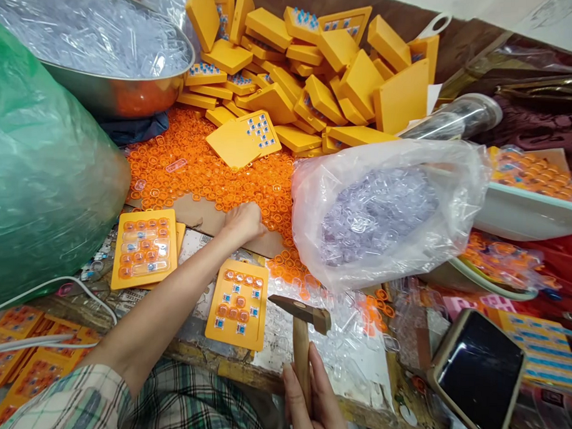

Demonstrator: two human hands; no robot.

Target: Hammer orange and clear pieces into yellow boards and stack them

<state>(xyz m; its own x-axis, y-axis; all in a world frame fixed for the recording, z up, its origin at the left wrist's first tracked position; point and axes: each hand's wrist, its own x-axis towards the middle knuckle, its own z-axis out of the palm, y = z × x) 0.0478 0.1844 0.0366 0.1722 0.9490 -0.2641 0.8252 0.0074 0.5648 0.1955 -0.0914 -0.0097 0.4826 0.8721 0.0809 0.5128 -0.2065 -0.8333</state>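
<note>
Head view: left hand (242, 220) picks from the orange ring pile (207, 174); right hand (313, 400) grips the hammer (302, 331).
Left fingers close over loose rings beyond the half-filled yellow keypad plate (238, 302). Right hand wraps the handle, head poised just right of the plate. Advisably, seat each ring squarely over its post and strike lightly, keeping fingers clear.

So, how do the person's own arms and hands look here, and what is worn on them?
Both hands are bare, with no gloves, rings or watch in view. The left hand leads into a long bare forearm; a short sleeve in a pale plaid of green, cream and thin red lines begins near the elbow. Of the right hand only the fingers and part of the palm show, so its sleeve cannot be seen.
</note>
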